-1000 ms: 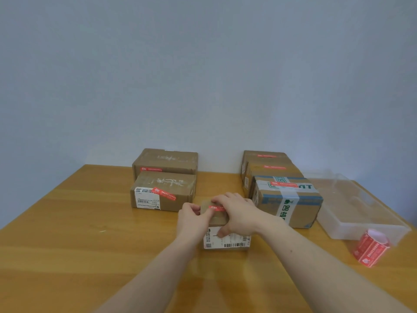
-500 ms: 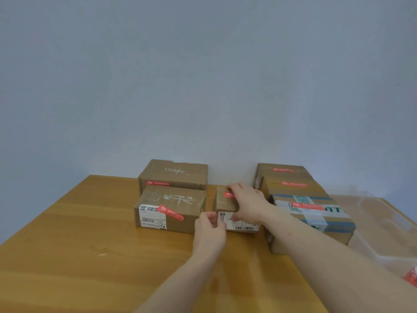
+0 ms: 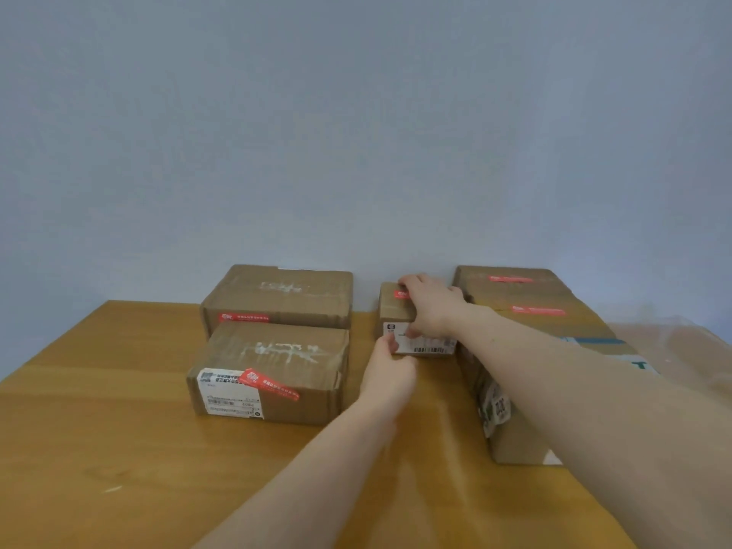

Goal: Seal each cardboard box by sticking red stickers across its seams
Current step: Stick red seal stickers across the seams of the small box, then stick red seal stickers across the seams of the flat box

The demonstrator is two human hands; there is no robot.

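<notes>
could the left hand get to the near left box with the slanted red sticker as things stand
Probably yes. The left hand sits by the small box, and only bare table shows between it and the near left box.
</notes>
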